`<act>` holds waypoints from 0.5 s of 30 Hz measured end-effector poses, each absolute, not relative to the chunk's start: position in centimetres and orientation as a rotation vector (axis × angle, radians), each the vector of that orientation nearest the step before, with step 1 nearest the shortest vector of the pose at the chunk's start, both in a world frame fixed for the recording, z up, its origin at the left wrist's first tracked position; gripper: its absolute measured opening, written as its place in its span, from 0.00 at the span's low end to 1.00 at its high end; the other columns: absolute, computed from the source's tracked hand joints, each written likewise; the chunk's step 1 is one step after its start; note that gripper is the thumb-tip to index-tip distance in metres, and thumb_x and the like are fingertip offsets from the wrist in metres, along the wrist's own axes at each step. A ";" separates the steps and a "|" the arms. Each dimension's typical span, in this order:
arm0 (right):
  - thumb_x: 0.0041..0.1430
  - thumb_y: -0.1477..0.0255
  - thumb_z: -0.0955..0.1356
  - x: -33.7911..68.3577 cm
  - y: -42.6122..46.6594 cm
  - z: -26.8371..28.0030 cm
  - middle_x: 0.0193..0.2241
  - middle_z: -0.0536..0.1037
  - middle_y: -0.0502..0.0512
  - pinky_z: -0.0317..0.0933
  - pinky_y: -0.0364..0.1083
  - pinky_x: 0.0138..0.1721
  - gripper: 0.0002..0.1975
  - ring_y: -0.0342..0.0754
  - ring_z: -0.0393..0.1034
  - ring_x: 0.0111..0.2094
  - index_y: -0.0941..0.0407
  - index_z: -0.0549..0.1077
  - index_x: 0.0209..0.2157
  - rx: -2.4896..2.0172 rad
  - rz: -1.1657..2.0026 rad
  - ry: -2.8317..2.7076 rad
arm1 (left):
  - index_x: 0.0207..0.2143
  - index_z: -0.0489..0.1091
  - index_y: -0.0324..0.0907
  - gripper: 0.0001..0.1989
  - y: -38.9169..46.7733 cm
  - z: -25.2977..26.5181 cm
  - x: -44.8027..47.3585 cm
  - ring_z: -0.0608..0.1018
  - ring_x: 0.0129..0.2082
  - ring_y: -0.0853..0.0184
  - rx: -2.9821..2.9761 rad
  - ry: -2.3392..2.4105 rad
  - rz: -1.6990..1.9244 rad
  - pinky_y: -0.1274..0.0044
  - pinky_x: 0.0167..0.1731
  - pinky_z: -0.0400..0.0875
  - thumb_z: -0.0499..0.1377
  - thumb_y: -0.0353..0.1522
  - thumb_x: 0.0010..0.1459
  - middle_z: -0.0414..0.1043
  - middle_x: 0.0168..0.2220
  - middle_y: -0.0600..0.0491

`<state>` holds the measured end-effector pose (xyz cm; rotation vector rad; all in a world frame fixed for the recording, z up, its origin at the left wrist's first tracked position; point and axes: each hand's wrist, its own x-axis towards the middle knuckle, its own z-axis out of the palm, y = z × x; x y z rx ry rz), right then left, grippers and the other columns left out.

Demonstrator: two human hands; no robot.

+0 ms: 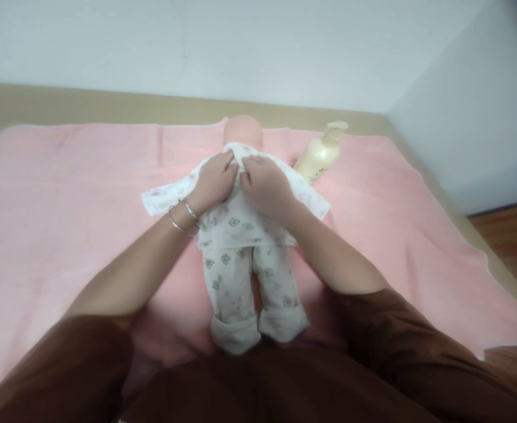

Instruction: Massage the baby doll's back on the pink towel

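Observation:
A baby doll (243,130) lies on a pink blanket (64,194) with its bald head away from me. It wears a white patterned shirt (241,232), sleeves spread to both sides, and matching trousers (230,282) with turned-up cuffs. My left hand (217,181), with bracelets (183,217) at its wrist, is at the shirt's upper front near the collar, fingers and thumb closed on the cloth. Close beside it, my right hand (265,183) also has its fingers bent onto the shirt. The fingertips are partly hidden, and the doll's face cannot be made out.
A pale yellow pump bottle (322,154) leans beyond the doll's right-hand sleeve. The blanket covers a tan surface (108,106) whose far edge meets a white wall (241,53). Wooden floor (509,241) shows at the right.

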<state>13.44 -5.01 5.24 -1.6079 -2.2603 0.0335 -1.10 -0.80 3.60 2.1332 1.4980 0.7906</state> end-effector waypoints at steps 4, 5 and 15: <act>0.69 0.69 0.57 15.0 -2.8 5.3 0.46 0.80 0.63 0.66 0.55 0.54 0.15 0.57 0.72 0.48 0.56 0.73 0.42 -1.670 0.141 -2.203 | 0.54 0.70 0.36 0.22 -2.0 2.8 -0.1 0.75 0.59 0.52 2.283 1.599 0.773 0.58 0.66 0.67 0.43 0.34 0.68 0.74 0.57 0.37; 0.69 0.68 0.58 15.3 -2.5 5.2 0.45 0.81 0.63 0.66 0.55 0.53 0.14 0.58 0.72 0.47 0.56 0.73 0.42 -1.669 0.151 -2.189 | 0.58 0.68 0.34 0.24 -2.5 2.7 0.1 0.73 0.62 0.51 2.327 1.607 0.796 0.58 0.68 0.64 0.41 0.34 0.69 0.72 0.60 0.36; 0.72 0.70 0.55 14.8 -2.9 4.2 0.52 0.78 0.70 0.63 0.60 0.61 0.20 0.62 0.71 0.54 0.65 0.71 0.52 -1.637 0.025 -2.240 | 0.50 0.70 0.38 0.19 -2.0 3.6 -0.1 0.76 0.57 0.54 2.322 1.614 0.706 0.60 0.64 0.68 0.43 0.33 0.69 0.75 0.55 0.39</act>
